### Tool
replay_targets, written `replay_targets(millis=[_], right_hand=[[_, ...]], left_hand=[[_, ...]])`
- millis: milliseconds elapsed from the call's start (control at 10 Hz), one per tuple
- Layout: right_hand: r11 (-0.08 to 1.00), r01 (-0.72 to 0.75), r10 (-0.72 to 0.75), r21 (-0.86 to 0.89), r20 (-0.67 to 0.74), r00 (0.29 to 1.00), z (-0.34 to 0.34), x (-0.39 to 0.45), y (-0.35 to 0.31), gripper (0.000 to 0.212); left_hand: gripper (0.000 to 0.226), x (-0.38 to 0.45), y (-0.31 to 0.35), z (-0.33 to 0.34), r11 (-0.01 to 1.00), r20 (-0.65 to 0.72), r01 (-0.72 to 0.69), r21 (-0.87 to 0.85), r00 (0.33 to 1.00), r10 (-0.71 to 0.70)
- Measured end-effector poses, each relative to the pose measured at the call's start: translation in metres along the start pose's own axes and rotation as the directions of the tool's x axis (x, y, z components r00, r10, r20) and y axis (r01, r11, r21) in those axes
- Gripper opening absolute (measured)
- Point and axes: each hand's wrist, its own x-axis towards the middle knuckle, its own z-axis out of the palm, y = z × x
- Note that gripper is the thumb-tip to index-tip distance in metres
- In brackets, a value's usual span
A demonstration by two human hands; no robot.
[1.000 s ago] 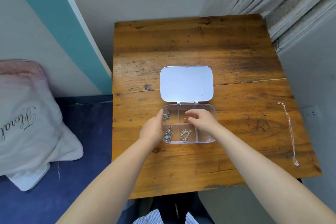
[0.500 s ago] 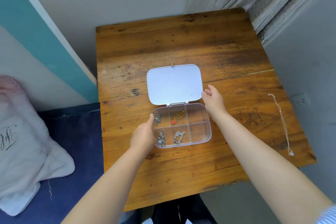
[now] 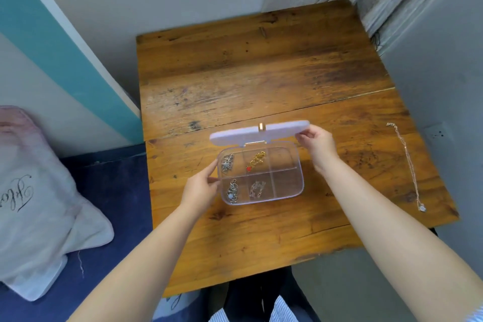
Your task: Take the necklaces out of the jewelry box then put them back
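Observation:
A clear jewelry box [image 3: 286, 187] with six compartments sits on the wooden table [image 3: 261, 73]. Its pale lid [image 3: 235, 134] is raised about halfway on its hinge. My right hand [image 3: 317, 145] grips the lid's right corner. My left hand [image 3: 202, 187] holds the box's left wall. Inside lie a gold necklace with a red charm [image 3: 254, 161], a silver chain [image 3: 226, 163] in the far left cell, and two silver pieces in the near cells [image 3: 232, 192], [image 3: 256, 188]. The two right cells hold nothing. A thin long necklace [image 3: 407, 165] lies stretched out at the table's right edge.
The table stands in a corner, with a wall behind and grey panels to the right. On the left a pale pillow [image 3: 34, 204] rests on a dark blue bed surface [image 3: 117, 204]. My striped clothing shows below the table's near edge.
The lid lay flat open; my right hand left the box's cells, took the lid's right corner and swung it up about halfway. My left hand stayed on the box's left side.

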Motion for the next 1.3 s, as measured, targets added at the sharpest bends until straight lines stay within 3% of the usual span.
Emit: replay_targets(millis=[100,200,300,400,500,800,1000,1300], right_hand=[[0.986,-0.008,0.033,-0.169,0.140,0.990,-0.024,-0.019,0.012,0.028],[0.963,-0.072,0.113,-0.261,0.146,0.983,-0.038,-0.035,0.026,0.032],[0.946,-0.154,0.206,-0.286,0.162,0.965,-0.026,-0.052,0.035,0.035],[0.927,-0.131,0.186,-0.351,0.126,0.975,-0.006,-0.064,0.039,0.036],[0.932,-0.094,0.141,-0.350,0.112,0.984,0.012,-0.062,0.032,0.044],[0.984,0.006,0.022,-0.180,0.152,0.988,0.113,0.004,-0.038,0.041],[0.990,0.009,0.007,-0.143,0.115,0.993,0.177,0.048,-0.060,0.040],[0.960,0.096,-0.059,-0.263,0.142,0.988,0.194,0.065,-0.063,0.046]], left_hand=[[0.037,-0.003,-0.003,-0.003,0.969,-0.012,0.091,-0.229,0.995,-0.096],[0.042,-0.009,-0.004,-0.001,0.899,0.020,0.220,-0.379,0.973,-0.230],[0.043,-0.016,0.003,0.012,0.923,0.107,0.255,-0.290,0.966,-0.233],[0.030,-0.021,0.012,0.027,0.953,-0.008,0.218,-0.211,0.974,-0.225],[0.032,-0.021,0.020,0.024,0.939,-0.170,0.253,-0.232,0.940,-0.296],[0.032,0.055,0.026,-0.062,0.970,-0.360,0.087,-0.227,0.918,-0.167],[0.038,0.122,0.019,-0.117,0.998,-0.390,0.022,-0.062,0.920,-0.045],[0.044,0.147,0.004,-0.130,0.999,-0.369,-0.042,0.026,0.928,0.049]])
